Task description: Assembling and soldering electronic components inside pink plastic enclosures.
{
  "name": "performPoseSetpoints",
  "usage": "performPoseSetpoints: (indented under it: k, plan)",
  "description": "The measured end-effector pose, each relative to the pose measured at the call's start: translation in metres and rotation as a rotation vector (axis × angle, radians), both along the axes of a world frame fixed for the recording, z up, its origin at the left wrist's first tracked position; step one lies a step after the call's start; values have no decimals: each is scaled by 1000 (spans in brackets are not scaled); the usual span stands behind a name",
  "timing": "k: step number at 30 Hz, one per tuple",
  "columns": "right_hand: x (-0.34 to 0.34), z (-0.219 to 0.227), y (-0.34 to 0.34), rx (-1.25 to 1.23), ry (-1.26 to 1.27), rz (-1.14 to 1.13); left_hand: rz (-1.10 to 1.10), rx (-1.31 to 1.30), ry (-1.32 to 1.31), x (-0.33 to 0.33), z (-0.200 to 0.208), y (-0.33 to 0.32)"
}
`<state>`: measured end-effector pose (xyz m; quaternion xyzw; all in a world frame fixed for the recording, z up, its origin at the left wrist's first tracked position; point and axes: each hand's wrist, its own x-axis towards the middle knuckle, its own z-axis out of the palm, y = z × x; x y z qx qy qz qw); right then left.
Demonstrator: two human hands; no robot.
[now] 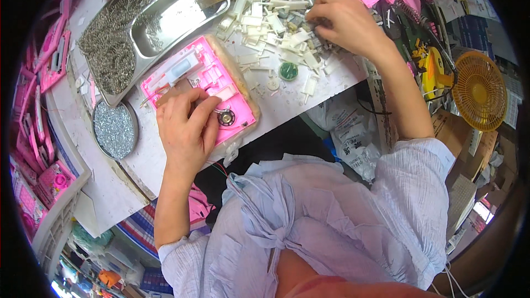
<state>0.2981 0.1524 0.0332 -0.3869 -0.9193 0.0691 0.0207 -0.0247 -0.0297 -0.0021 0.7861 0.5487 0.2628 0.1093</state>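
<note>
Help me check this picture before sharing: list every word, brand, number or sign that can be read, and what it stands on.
White plastic bag under the table: dark printing, partly legible; wording not copied here.
Cardboard box at right: dark marks, too small and blurred to read.
Pink housing: no lettering I can make out.

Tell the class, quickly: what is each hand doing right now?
Left hand: bent over the pink plastic casing; grip cannot be told.
Right hand: partly curled at the white plastic parts; hold unclear.
</note>
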Motion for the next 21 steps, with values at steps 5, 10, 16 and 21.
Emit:
performPoseSetpoints:
  k: [5,10,16,21]
  plan:
    - [4,-3,7,-7,-19,13,37,-29,-172,2,12,4]
    - [-32,24,-36,-20,402,107,131,-287,-445,41,48,32]
    - [-48,17,-72,-148,698,219,-99,-948,-693,48,56,66]
    - [-31,4,-81,-145,960,169,-202,-1245,-982,53,65,82]
